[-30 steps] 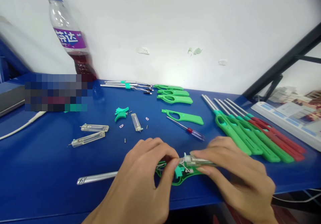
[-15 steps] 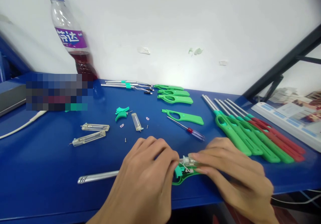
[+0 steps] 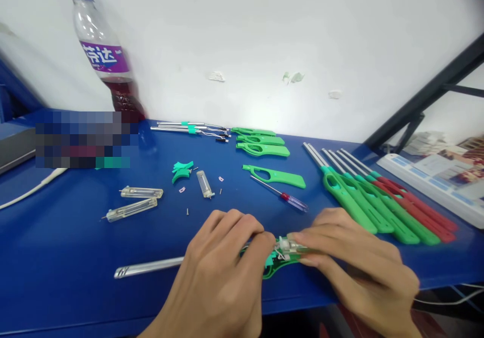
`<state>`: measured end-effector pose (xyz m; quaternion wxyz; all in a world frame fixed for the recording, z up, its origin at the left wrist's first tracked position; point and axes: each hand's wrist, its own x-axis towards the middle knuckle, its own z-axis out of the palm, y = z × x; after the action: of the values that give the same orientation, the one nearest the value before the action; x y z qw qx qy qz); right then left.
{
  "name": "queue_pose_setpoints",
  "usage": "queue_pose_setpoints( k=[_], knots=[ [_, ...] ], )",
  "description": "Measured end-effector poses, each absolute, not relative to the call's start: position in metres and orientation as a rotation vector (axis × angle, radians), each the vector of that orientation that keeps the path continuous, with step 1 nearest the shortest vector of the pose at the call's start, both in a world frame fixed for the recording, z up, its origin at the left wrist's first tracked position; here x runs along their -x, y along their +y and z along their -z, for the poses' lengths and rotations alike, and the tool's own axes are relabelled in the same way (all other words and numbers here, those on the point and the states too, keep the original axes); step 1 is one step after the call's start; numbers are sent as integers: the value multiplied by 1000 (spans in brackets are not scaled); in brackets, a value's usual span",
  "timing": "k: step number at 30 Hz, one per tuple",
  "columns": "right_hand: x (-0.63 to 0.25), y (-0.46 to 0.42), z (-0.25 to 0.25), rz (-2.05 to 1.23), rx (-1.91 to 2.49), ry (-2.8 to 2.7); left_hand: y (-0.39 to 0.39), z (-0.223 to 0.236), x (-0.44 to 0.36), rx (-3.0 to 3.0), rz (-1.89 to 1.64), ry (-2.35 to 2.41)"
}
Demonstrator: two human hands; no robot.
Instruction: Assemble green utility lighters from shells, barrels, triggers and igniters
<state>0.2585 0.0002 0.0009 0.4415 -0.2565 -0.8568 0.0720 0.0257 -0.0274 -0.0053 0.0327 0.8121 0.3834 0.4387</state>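
Observation:
An opened gas lighter lies low over the front of the table, its metal barrel (image 3: pixel 149 268) pointing left and its green handle half (image 3: pixel 278 271) between my hands. My left hand (image 3: pixel 223 265) is closed around the lighter near the barrel's base, fingertips at the teal trigger (image 3: pixel 269 260) and thin white wires. Much of the handle is hidden under these fingers. With thumb and fingers, my right hand (image 3: pixel 359 262) pinches a clear fuel tank (image 3: pixel 288 245) at the handle's open side. The tank's far end is covered by the right fingers.
Behind my hands lie clear tanks (image 3: pixel 131 210), teal triggers (image 3: pixel 182 170), tiny screws and a screwdriver (image 3: pixel 294 202). Green handle halves (image 3: pixel 263 149) and wired barrels (image 3: pixel 174 129) line the wall. Assembled lighters (image 3: pixel 353 202) lie right, a power strip (image 3: pixel 434 191) beyond; a bottle (image 3: pixel 104 58) stands left.
The left fingertips have shifted slightly right along the lighter. More of the clear tank's end shows, and it appears closer against the green handle half. The view has moved slightly.

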Motion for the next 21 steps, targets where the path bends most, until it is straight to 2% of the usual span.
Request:
queue_pose_setpoints(
  k=[21],
  knots=[
    [-255,-1,-2,-149,700,-2135,-24,-1,-24,-2507,-1220,1284]
  ],
)
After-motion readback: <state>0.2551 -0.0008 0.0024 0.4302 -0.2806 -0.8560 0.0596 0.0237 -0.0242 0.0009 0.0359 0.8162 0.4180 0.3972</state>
